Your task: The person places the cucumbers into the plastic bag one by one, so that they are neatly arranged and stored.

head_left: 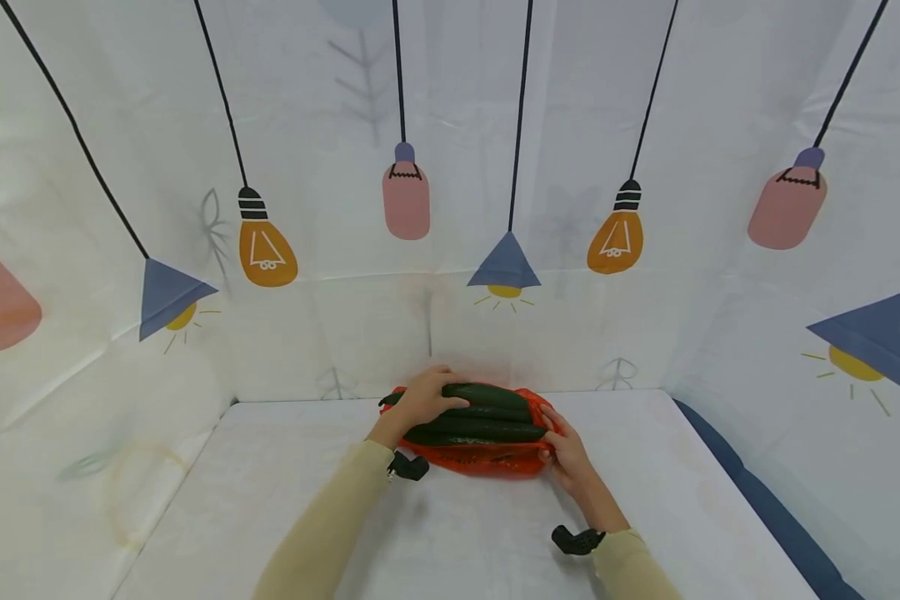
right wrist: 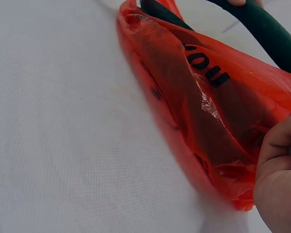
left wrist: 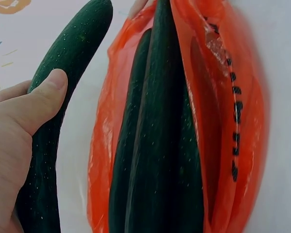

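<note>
My left hand [head_left: 423, 402] grips a dark green cucumber [left wrist: 72, 48], thumb across its near side. In the left wrist view this cucumber is apart from the red plastic bag [left wrist: 247, 121], above the table at the bag's far side. More cucumbers [left wrist: 153, 126] lie side by side inside the bag's open mouth. My right hand [head_left: 567, 454] holds the bag's right end; the right wrist view shows its curled fingers [right wrist: 276, 143] against the thin plastic. Black print marks the bag's near side. The lower parts of the bagged cucumbers are hidden by the plastic.
A white-covered table [head_left: 255, 500] spreads around the bag. White cloth walls [head_left: 450, 333] printed with hanging lamps stand behind and at both sides. Dark blue material [head_left: 765, 500] runs along the table's right edge. Each wrist wears a black device [head_left: 573, 540].
</note>
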The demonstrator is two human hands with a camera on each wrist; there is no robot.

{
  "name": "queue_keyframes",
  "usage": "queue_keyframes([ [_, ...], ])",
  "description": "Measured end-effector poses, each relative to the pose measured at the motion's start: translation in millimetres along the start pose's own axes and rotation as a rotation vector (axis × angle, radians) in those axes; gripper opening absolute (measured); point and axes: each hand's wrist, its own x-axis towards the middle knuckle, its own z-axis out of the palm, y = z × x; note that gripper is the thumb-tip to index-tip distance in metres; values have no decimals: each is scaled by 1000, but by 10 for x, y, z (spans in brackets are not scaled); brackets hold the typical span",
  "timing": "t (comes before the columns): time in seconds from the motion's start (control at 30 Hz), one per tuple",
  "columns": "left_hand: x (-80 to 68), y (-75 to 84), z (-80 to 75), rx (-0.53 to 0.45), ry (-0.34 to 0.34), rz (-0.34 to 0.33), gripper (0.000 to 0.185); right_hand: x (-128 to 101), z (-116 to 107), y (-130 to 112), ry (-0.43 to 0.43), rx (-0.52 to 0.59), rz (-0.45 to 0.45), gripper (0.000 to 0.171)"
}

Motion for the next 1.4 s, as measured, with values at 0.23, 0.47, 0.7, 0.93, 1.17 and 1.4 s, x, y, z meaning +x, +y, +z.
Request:
queue_keyframes([
  [0.23, 70, 82, 77, -24, -26, -3, 39, -11, -6, 5, -15, -15, -4, 58],
  [0.47, 94, 155, 209, -67, -66, -7, 37, -48, -5, 18, 4, -16, 14, 56],
  [0.7, 95, 178, 278, -53, -84, -3, 39, -58, -13, 32, 3, -36, 2, 54],
  [0.93, 104, 129, 357, -80, -109, -41, 38, -46, -9, 31, -5, -31, -9, 55],
  [1.17, 97, 101, 398, -89, -130, -72, 39, -57, -14, 20, 4, -27, 3, 54],
  [1.4, 93, 108, 395, -83, -145, -95, 39, -75, -1, 3, 10, -19, 30, 55],
])
